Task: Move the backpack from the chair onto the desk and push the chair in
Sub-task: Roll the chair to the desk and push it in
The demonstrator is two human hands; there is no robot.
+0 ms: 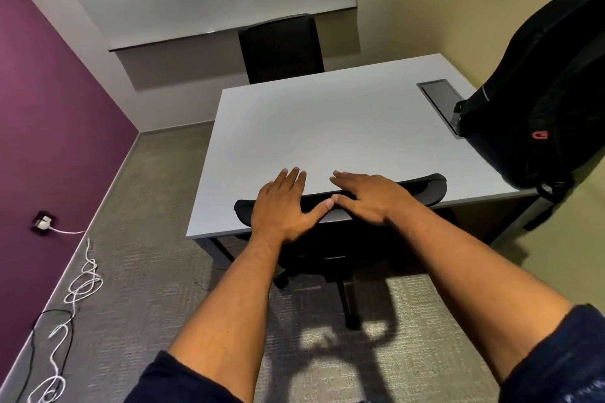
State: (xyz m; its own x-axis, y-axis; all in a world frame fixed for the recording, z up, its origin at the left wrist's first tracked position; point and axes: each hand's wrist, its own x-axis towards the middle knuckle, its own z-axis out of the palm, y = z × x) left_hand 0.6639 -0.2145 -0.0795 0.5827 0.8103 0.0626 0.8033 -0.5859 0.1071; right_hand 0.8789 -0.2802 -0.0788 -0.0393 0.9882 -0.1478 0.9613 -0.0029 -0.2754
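Observation:
A black backpack (pixel 543 101) with a small red logo stands upright on the right end of the grey desk (pixel 320 127), leaning at the wall. The black office chair (pixel 425 188) is tucked under the desk's near edge, its seat hidden and only the backrest top and wheeled base showing. My left hand (pixel 281 206) and my right hand (pixel 370 198) lie flat on the top of the backrest, fingers spread and reaching over the desk edge, thumbs touching. Neither hand grips anything.
A second black chair (pixel 281 49) stands at the desk's far side under a whiteboard. A metal cable hatch (pixel 440 96) sits in the desk by the backpack. White and black cables (pixel 75 288) trail along the purple wall from a socket (pixel 42 222) on the left.

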